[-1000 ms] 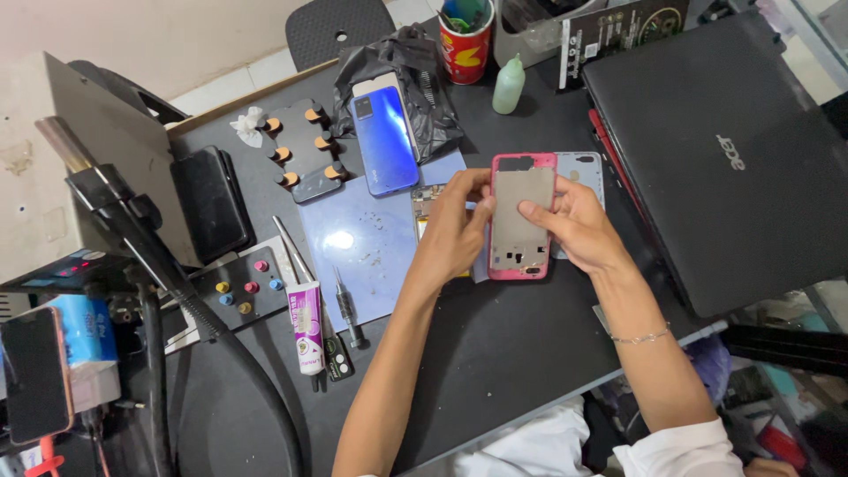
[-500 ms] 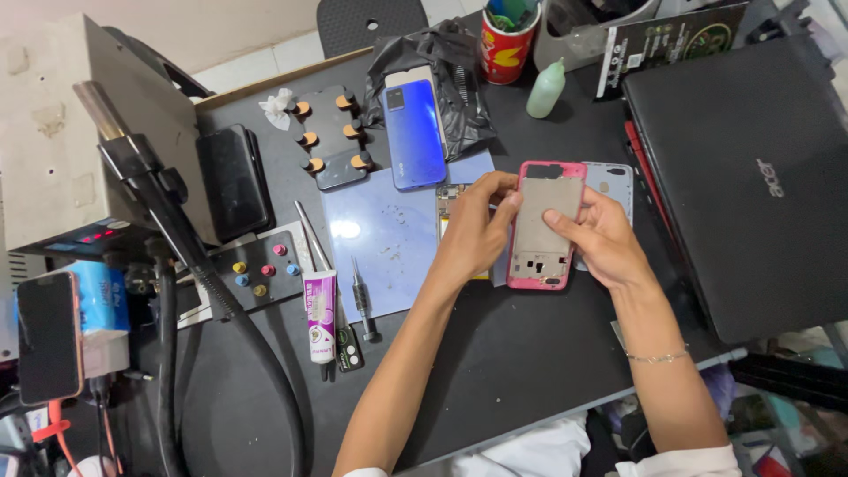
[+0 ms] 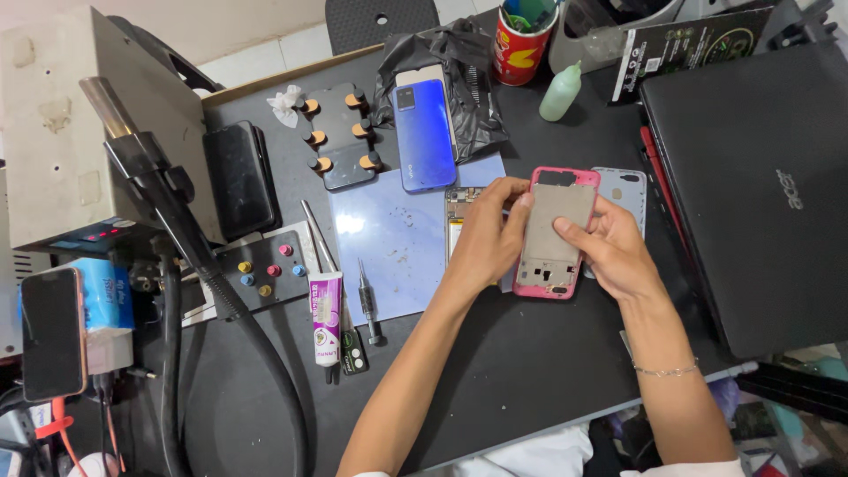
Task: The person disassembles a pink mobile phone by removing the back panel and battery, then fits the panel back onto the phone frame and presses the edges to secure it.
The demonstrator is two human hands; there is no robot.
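A pink-edged phone frame (image 3: 556, 238) with a grey inner plate is held between both hands above the dark table. My left hand (image 3: 488, 238) grips its left edge, thumb near the top. My right hand (image 3: 609, 252) holds the right side, thumb pressed on the grey plate. Under the left hand lies an opened phone body (image 3: 457, 216) showing its insides, partly hidden. A pale blue back cover (image 3: 624, 190) lies just behind the right hand. A blue phone (image 3: 424, 132) rests on black plastic further back.
A light blue work mat (image 3: 389, 243) holds small screws. A glue tube (image 3: 325, 316), a screwdriver (image 3: 368, 300) and tweezers (image 3: 316, 234) lie left of it. A shut black laptop (image 3: 760, 185) fills the right. A heat-gun hose (image 3: 194, 256), a red cup (image 3: 519, 40) and a green bottle (image 3: 561, 91) stand around.
The camera view has shifted, so everything sits lower and further right in the frame. Both hands keep hold of the pink frame; the right thumb now lies further onto the grey plate.
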